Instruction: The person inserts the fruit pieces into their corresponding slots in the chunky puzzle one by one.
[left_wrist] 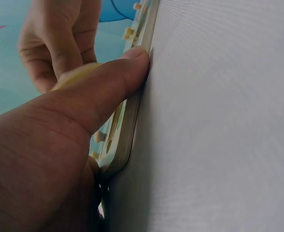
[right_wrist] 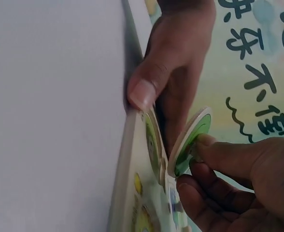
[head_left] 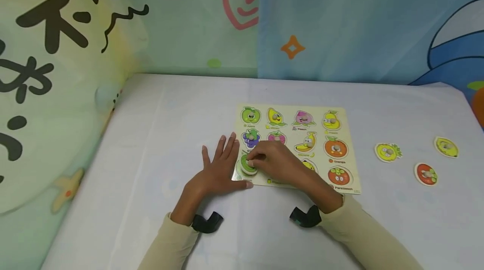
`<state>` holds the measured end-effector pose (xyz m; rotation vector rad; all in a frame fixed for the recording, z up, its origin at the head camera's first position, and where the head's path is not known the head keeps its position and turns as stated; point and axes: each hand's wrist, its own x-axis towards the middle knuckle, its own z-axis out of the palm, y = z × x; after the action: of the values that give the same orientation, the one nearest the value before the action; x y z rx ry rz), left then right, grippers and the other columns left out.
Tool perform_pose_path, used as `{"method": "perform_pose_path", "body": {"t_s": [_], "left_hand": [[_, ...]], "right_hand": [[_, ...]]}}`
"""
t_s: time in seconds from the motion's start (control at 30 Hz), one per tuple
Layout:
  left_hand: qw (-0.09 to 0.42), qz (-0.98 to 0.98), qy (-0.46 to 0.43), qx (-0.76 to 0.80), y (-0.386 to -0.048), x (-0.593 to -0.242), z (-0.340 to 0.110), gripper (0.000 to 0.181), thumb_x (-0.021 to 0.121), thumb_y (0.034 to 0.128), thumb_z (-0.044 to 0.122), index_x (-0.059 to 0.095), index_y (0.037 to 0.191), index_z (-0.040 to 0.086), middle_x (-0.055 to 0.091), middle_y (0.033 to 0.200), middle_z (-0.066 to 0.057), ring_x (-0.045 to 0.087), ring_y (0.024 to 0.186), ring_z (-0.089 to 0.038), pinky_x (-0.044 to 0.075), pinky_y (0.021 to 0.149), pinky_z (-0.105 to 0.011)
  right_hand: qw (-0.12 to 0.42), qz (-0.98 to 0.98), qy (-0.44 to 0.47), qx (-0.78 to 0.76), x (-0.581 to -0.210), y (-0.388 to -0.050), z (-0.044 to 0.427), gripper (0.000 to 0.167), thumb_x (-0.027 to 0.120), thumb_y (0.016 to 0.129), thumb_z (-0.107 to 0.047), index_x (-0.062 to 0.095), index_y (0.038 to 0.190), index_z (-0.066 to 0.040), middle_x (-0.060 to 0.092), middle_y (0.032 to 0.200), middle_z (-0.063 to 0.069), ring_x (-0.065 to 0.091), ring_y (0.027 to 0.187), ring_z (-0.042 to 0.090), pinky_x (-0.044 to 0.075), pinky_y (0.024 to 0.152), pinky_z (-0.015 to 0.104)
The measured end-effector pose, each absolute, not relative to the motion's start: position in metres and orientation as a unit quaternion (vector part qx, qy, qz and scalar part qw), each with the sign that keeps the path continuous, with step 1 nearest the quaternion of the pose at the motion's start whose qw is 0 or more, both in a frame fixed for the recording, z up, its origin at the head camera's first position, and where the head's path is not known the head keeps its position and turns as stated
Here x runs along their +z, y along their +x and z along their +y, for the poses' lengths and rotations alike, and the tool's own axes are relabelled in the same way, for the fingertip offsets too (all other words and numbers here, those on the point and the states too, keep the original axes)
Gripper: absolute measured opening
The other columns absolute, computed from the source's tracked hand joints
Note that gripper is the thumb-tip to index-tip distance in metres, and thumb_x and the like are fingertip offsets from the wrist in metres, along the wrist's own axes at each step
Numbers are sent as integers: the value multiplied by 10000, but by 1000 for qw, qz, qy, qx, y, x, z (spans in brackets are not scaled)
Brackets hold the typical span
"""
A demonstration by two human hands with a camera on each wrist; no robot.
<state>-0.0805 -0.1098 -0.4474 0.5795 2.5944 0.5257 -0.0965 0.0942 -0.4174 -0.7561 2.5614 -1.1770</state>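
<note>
A cream wooden fruit puzzle board (head_left: pixel 317 114) lies on the table. My right hand (head_left: pixel 277 162) pinches a round green fruit piece (right_wrist: pixel 192 137) over the board's near left corner. In the right wrist view the piece is tilted and stands off the green picture (right_wrist: pixel 153 140) on the board. My left hand (head_left: pixel 216 174) lies at that corner with its fingers straight. Its thumb (left_wrist: pixel 115 77) rests along the near edge in the left wrist view. Fruit pieces with knobs, such as the orange (head_left: pixel 336 148) and the banana (head_left: pixel 307 142), sit on the board.
To the right of the board, three loose pieces lie on the white tablecloth (head_left: pixel 151 156): a pineapple (head_left: pixel 387 152), a lemon (head_left: pixel 446 147) and a red one with green leaves (head_left: pixel 426 174). A printed curtain (head_left: pixel 340 22) hangs behind the table.
</note>
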Motion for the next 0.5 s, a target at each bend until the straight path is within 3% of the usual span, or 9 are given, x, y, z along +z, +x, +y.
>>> {"method": "perform_pose_path", "body": {"t_s": [0.5], "left_hand": [[209,937,207,188,-80,-448,-110,1140,638,803,666,13,1564,92,-181,1604,2,-221,1441,-230,-156,1025,-674]], "right_hand": [[125,900,-249,-335,-428,-98,78,44,753,837,-59,773,876,-58,674,763,-69,544,721,77,460,652,269]]}}
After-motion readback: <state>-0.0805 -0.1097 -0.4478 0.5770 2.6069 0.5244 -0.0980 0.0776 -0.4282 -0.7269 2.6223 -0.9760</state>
